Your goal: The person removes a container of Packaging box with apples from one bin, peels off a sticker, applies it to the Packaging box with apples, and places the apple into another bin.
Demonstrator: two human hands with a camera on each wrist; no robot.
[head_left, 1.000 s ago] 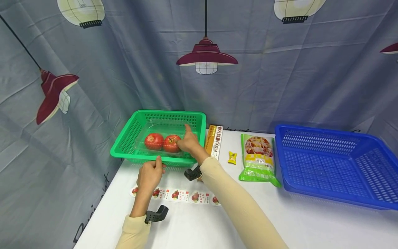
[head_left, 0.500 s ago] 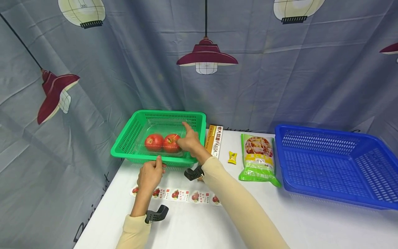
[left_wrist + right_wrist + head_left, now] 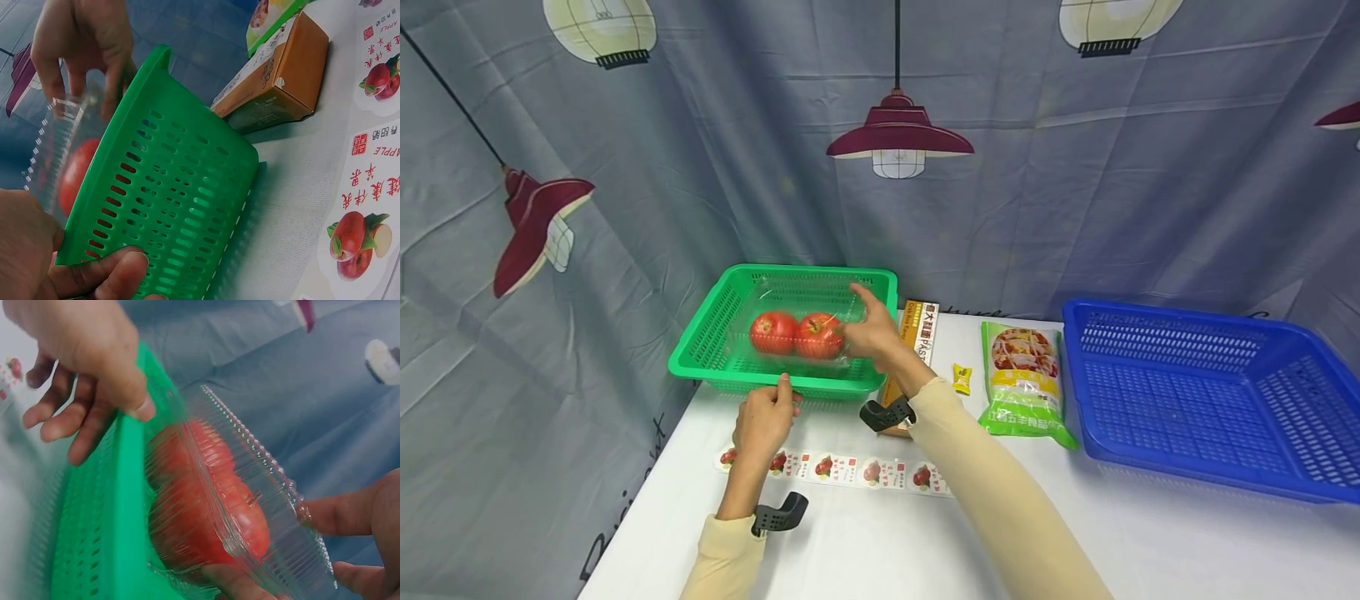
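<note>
A clear plastic clamshell box with two red apples inside sits within the green basket. My right hand grips the box's right end, thumb and fingers on its edge and side. In the right wrist view its ridged rim rises above the basket's edge. My left hand holds the basket's near rim, with the thumb on top and the fingers curled outside below it. The left wrist view shows those fingers against the slotted wall.
Right of the basket lie a pasta box, a small yellow packet and a green food bag. A blue basket stands at the right. A strip of apple labels lies in front. A grey curtain hangs behind.
My right hand has shifted slightly right and away from me. The clamshell box and its apples have moved a little the same way. My left hand stays on the rim.
</note>
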